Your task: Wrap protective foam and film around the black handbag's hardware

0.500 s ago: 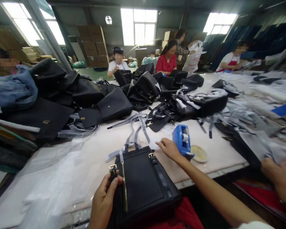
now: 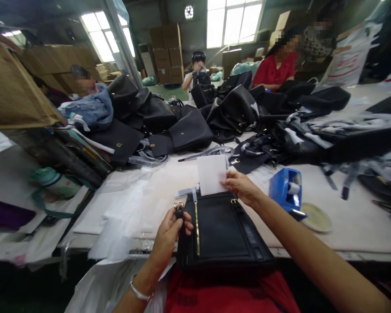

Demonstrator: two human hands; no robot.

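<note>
A black bag point(image 2: 220, 232) with a gold zip and buckled straps lies before me, partly over the table's front edge. My left hand point(image 2: 175, 228) pinches a black buckle strap point(image 2: 179, 212) at the bag's left side, its gold buckle standing above the fingers. My right hand point(image 2: 243, 187) is closed on the edge of a white paper sheet point(image 2: 211, 174), which it holds up over the bag's top end. The sheet hides part of the bag's handle and wrapped straps.
Right of my right hand stands a blue tape dispenser point(image 2: 285, 191), beside a round yellowish tape roll point(image 2: 316, 217). Black bags point(image 2: 189, 132) are heaped across the far table. White thin sheets point(image 2: 125, 217) lie at the left. Several people sit or stand beyond.
My right hand has picked up the white sheet from the table and brought it over the bag. My left hand still pinches the strap. The view has swung left.
</note>
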